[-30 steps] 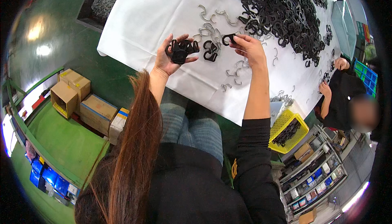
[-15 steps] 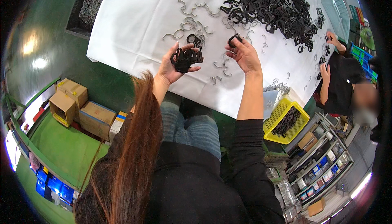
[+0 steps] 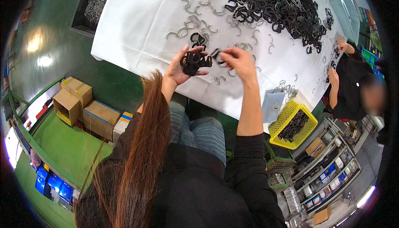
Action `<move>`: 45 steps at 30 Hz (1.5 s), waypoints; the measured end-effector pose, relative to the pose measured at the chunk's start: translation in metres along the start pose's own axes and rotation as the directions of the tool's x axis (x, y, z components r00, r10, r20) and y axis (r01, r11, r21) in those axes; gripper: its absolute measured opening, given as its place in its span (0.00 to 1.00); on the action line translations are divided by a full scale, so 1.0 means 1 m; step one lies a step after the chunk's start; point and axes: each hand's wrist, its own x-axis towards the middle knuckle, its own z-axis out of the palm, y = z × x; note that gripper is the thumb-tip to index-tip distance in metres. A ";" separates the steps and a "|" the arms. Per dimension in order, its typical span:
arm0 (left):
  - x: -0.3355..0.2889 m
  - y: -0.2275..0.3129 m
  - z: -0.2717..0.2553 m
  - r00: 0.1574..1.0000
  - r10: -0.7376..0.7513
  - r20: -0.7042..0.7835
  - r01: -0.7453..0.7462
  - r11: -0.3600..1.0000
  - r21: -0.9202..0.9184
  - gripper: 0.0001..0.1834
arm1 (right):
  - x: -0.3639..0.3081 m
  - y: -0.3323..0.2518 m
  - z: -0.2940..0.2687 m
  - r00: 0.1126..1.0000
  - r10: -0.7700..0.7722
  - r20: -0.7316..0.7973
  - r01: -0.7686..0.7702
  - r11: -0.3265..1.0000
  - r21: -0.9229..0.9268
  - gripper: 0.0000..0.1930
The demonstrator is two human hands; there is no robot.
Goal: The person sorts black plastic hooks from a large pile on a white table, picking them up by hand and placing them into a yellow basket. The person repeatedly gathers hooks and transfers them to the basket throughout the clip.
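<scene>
Several black plastic ring-shaped clips (image 3: 192,63) rest in the curled fingers of my left hand (image 3: 178,73), above the near edge of the white-covered table (image 3: 133,41). Just to the right, my right hand (image 3: 241,64) pinches one black clip (image 3: 217,55) at its fingertips; the motion smears it a little. A small group of loose black clips (image 3: 198,39) lies on the cloth beyond my left hand. Around them are scattered bent silver wire pieces (image 3: 193,21).
A big heap of black clips (image 3: 276,8) covers the far right. A yellow basket (image 3: 309,129) of dark parts stands right of my arm, beside a pale blue bin (image 3: 272,105). A co-worker's hands (image 3: 333,76) work at the right edge. Cardboard boxes (image 3: 99,116) stand left.
My right hand has come left and nearer to me with the black clip, from over the loose wires to beside my left hand. The left hand still holds its bunch.
</scene>
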 end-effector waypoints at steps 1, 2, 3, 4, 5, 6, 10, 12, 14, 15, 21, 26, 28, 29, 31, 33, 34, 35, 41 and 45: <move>-0.001 0.000 -0.002 0.999 0.016 -0.029 -0.016 1.000 -0.004 0.28 | 0.003 0.000 0.012 0.998 -0.042 -0.049 0.038 0.996 -0.081 0.12; -0.004 -0.001 -0.004 0.998 0.028 -0.058 -0.029 1.000 -0.009 0.28 | 0.006 0.001 0.024 0.993 -0.090 -0.077 0.077 0.984 -0.158 0.12; -0.006 -0.001 -0.007 0.997 0.041 -0.072 -0.043 0.999 -0.020 0.28 | 0.010 0.002 0.036 0.982 -0.165 -0.095 0.141 0.965 -0.220 0.13; -0.010 0.000 -0.011 0.996 0.060 -0.059 -0.063 0.997 -0.054 0.24 | 0.014 0.004 0.050 0.954 -0.243 -0.178 0.144 0.887 -0.439 0.12; -0.012 0.003 -0.016 0.995 0.063 -0.083 -0.070 0.994 -0.089 0.23 | 0.019 0.006 0.064 0.908 -0.353 -0.227 0.143 0.769 -0.623 0.12; -0.015 0.006 -0.021 0.996 0.073 -0.058 -0.081 0.987 -0.139 0.21 | 0.023 0.008 0.074 0.859 -0.445 -0.255 0.101 0.634 -0.767 0.12; -0.028 0.017 -0.038 0.989 0.121 -0.087 -0.139 0.959 -0.245 0.18 | 0.034 0.014 0.080 0.855 -0.487 -0.176 0.229 0.660 -0.715 0.11; -0.033 0.021 -0.042 0.985 0.150 -0.089 -0.169 0.945 -0.280 0.18 | 0.034 0.012 0.063 0.951 -0.250 -0.183 0.164 0.908 -0.387 0.10; -0.035 0.024 -0.042 0.983 0.163 -0.089 -0.181 0.947 -0.266 0.19 | 0.031 0.006 0.046 0.921 -0.262 -0.290 0.094 0.868 -0.487 0.09; -0.035 0.026 -0.041 0.982 0.170 -0.087 -0.187 0.948 -0.258 0.19 | 0.029 0.002 0.039 0.920 -0.280 -0.274 0.122 0.869 -0.480 0.10; -0.024 0.025 -0.029 0.985 0.162 -0.057 -0.172 0.951 -0.256 0.21 | 0.027 -0.021 0.064 0.983 -0.182 -0.034 0.168 0.957 -0.238 0.12; -0.016 0.030 -0.032 0.979 0.195 -0.065 -0.206 0.946 -0.250 0.19 | 0.049 -0.019 0.103 0.879 -0.427 -0.213 0.049 0.525 -0.850 0.15; -0.017 0.034 -0.035 0.976 0.188 -0.111 -0.210 0.944 -0.254 0.18 | 0.054 -0.013 0.098 0.913 -0.333 -0.237 0.044 0.655 -0.754 0.14; -0.018 0.035 -0.036 0.975 0.199 -0.101 -0.218 0.943 -0.251 0.17 | 0.055 -0.010 0.092 0.926 -0.297 -0.232 0.055 0.715 -0.697 0.14; -0.019 0.038 -0.038 0.971 0.227 -0.071 -0.237 0.939 -0.247 0.17 | 0.054 -0.004 0.074 0.949 -0.226 -0.219 0.081 0.848 -0.524 0.12; -0.019 0.039 -0.036 0.974 0.218 -0.055 -0.225 0.934 -0.276 0.18 | 0.050 -0.003 0.056 0.962 -0.182 -0.203 0.107 0.937 -0.332 0.11; -0.018 0.039 -0.034 0.976 0.216 -0.033 -0.216 0.933 -0.287 0.18 | 0.048 -0.005 0.048 0.969 -0.149 -0.197 0.101 0.967 -0.232 0.10; -0.017 0.040 -0.032 0.976 0.218 -0.009 -0.210 0.930 -0.300 0.19 | 0.045 -0.009 0.042 0.976 -0.092 -0.197 0.066 0.989 -0.135 0.10; 0.003 0.035 -0.007 0.986 0.168 0.004 -0.165 0.973 -0.159 0.23 | 0.019 -0.035 0.034 0.990 -0.134 -0.031 0.133 0.991 -0.033 0.09; 0.023 0.035 0.005 0.995 0.093 0.035 -0.087 0.985 -0.151 0.23 | 0.020 -0.029 0.017 0.987 -0.160 -0.027 0.154 0.975 -0.163 0.12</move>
